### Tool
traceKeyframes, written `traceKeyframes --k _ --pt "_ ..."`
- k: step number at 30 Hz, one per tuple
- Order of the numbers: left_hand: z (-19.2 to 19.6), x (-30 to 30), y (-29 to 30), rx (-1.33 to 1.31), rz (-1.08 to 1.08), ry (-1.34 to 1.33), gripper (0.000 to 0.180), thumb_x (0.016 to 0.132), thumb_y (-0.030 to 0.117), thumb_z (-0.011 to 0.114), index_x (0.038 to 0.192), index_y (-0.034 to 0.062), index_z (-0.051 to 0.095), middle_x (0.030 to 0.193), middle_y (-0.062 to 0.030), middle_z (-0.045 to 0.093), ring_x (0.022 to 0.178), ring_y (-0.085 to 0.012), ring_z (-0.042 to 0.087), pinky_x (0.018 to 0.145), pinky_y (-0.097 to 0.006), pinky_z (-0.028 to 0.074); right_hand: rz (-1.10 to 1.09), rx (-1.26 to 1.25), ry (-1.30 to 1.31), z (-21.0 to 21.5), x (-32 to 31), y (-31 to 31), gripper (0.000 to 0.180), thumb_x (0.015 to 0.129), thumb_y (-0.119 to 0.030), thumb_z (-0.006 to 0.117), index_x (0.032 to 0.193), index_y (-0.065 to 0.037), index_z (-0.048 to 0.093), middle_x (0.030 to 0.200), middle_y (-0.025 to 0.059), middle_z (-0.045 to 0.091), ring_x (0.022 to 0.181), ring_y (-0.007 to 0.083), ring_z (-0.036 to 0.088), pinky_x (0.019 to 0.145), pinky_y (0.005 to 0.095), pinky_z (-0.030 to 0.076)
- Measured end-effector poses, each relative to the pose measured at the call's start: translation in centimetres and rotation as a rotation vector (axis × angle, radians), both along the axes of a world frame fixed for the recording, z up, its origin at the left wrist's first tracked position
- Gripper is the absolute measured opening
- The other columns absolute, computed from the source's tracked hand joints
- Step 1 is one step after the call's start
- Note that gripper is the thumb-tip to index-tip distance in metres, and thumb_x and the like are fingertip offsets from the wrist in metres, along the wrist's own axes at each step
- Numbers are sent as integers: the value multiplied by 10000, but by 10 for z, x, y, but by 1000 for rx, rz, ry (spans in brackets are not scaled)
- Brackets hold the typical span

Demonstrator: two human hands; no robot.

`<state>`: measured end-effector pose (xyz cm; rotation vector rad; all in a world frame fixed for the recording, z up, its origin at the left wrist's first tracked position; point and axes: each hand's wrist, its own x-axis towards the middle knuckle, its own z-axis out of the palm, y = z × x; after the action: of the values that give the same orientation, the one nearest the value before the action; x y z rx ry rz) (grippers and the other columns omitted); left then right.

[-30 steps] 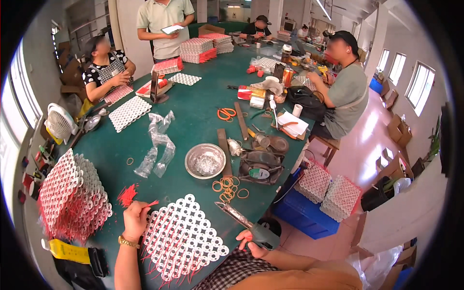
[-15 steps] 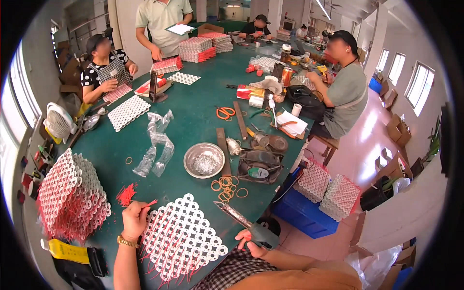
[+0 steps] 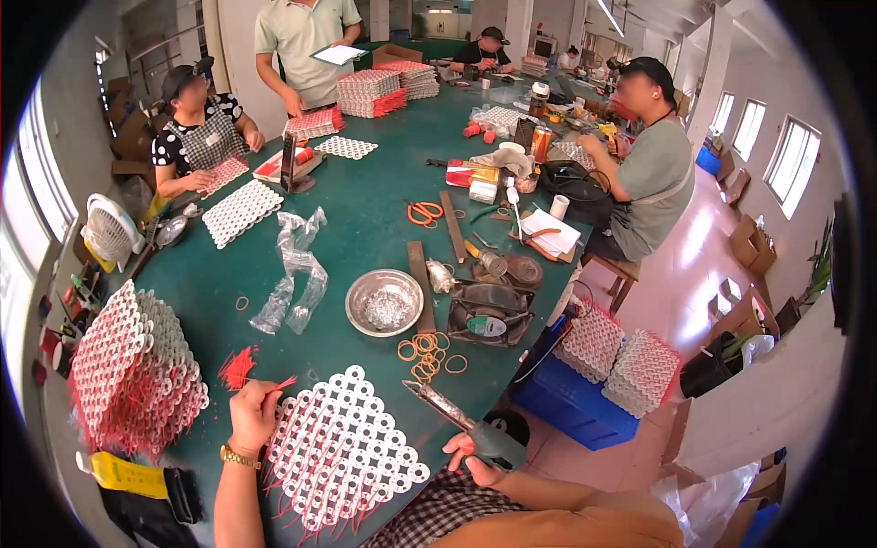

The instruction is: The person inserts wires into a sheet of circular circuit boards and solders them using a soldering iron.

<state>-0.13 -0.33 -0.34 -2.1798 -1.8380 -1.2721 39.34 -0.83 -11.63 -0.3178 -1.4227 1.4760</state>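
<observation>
Many red wires [image 3: 304, 449] streak the white disc-patterned panel [image 3: 365, 437].

Bright daylight in here, strong from both sides and soft over the bench [image 3: 375, 219].
Beyond the bench's left edge the windows [image 3: 57, 155] burn out to white; past its right edge, daylight glares off the pink floor [image 3: 697, 242] in pale streaks. A white tube lamp [image 3: 610, 18] shows above the far right corner. The bowl [image 3: 384, 303] and the clear plastic [image 3: 297, 274] glint near the middle, shadows faint. The near edge looks sharp, the far end softer, faces [image 3: 639, 92] blurred; straight lines bow toward a black rim.
</observation>
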Motion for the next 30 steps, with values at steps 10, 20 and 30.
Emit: traceKeyframes --k 10,20,30 --pt "-1 0 2 24 -4 4 121 792 -59 659 856 23 599 773 -129 624 632 -293 590 571 -356 462 -4 31 43 -9 -1 1 318 974 -130 491 1283 -60 466 1172 239 565 752 202 623 639 305 520" --pt "-1 0 -1 14 14 13 125 776 -51 692 851 25 628 765 -126 635 616 -289 601 553 -351 475 -19 49 64 -8 -1 1 333 963 -79 492 1293 -43 465 1165 258 572 750 212 627 632 307 529" --pt "0 1 -1 -19 48 6 117 774 -31 705 861 23 649 764 -124 649 619 -284 611 560 -349 483 7 5 59 7 -1 1 305 970 -112 498 1258 -12 475 1167 232 569 753 207 627 650 311 519"
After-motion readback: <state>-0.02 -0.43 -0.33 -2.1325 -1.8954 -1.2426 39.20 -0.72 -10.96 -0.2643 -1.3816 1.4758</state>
